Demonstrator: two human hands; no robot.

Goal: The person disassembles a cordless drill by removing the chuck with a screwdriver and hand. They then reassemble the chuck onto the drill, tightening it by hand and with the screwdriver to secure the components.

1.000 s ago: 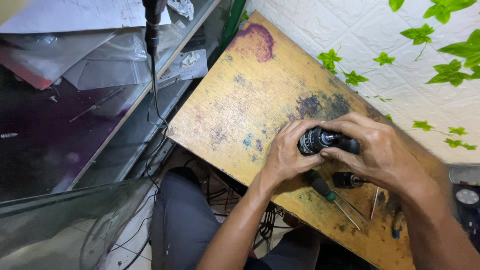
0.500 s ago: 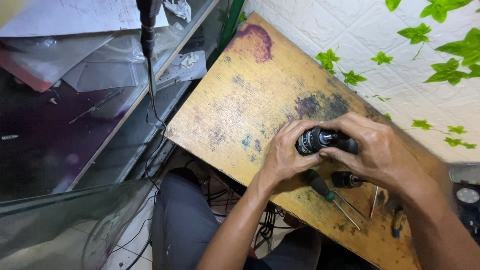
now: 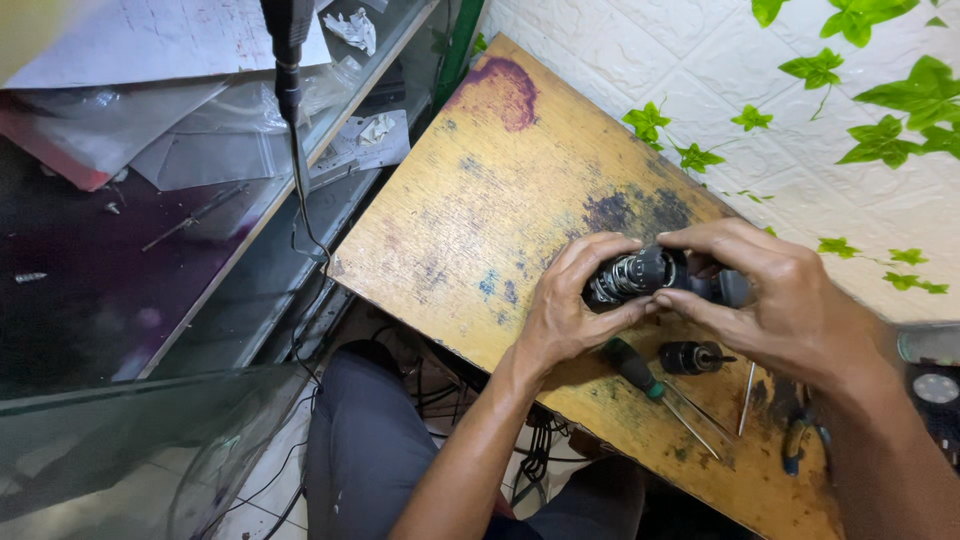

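both hands clasp a small black cylindrical part [image 3: 640,275] right of centre frame.
its long axis lies left-right; left hand [image 3: 570,310] grips one end, right hand [image 3: 780,300] the other.

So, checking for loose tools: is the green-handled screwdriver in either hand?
No, the screwdriver lies on the board below both hands.

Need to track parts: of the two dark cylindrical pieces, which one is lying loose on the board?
The smaller dark cylinder lies loose on the yellow board, beside the green-handled screwdriver. The other, a ribbed cylinder, is held between the left hand and right hand.
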